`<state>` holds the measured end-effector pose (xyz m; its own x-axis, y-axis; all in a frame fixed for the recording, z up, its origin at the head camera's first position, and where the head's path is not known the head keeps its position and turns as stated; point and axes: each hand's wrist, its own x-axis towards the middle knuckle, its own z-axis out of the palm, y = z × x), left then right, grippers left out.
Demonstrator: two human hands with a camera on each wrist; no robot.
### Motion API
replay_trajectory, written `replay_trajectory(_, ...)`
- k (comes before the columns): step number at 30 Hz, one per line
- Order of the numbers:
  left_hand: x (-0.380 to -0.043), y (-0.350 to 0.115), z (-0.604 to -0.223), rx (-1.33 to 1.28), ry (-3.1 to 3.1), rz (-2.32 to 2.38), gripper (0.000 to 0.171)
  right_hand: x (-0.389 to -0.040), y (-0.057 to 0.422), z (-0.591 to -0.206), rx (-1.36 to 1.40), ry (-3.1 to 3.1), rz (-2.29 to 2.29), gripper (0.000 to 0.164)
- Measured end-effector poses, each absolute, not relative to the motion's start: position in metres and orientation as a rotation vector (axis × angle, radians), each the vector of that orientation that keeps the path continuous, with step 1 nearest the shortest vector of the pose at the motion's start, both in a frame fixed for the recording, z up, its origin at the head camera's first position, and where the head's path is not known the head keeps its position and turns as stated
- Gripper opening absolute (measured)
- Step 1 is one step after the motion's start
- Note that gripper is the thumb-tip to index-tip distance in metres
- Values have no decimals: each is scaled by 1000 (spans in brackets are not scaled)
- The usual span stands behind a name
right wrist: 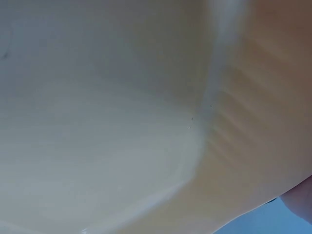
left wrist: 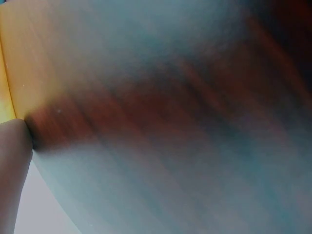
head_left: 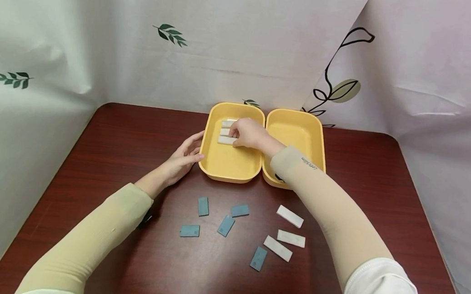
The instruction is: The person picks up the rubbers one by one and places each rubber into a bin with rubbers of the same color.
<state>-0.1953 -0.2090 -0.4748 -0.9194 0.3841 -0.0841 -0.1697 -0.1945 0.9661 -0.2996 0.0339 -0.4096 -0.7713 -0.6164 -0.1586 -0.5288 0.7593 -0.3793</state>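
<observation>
Two yellow trays stand side by side at the back of the table. My left hand (head_left: 181, 159) is beside the left tray (head_left: 229, 177), its thumb at the rim and its fingers along the outer wall; in the left wrist view one fingertip (left wrist: 14, 141) meets the yellow wall. Inside that tray, three white rectangular tiles lie stacked in a column. My right hand (head_left: 250, 133) reaches in and pinches the right end of the nearest white tile (head_left: 225, 140), partly covering the other two. The right wrist view is a blurred close look at the tray's wall (right wrist: 263, 122).
The right yellow tray (head_left: 290, 123) lies partly under my right forearm. In front, several blue tiles (head_left: 226, 225) are scattered on the dark red table (head_left: 161, 269). Three more white tiles (head_left: 290, 238) lie toward the right. A patterned curtain (head_left: 226, 41) hangs behind.
</observation>
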Motion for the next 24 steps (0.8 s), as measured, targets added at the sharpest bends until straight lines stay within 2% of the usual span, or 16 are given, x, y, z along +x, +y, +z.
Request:
replay_trajectory(14, -195, -208, -473, 249, 1719, 2169, 80, -302, 35, -409, -906, 2678, -477, 21)
replay_trajectory(24, -195, -208, -474, 255, 1715, 2183, 79, -300, 37, -396, -901, 2642, -615, 19)
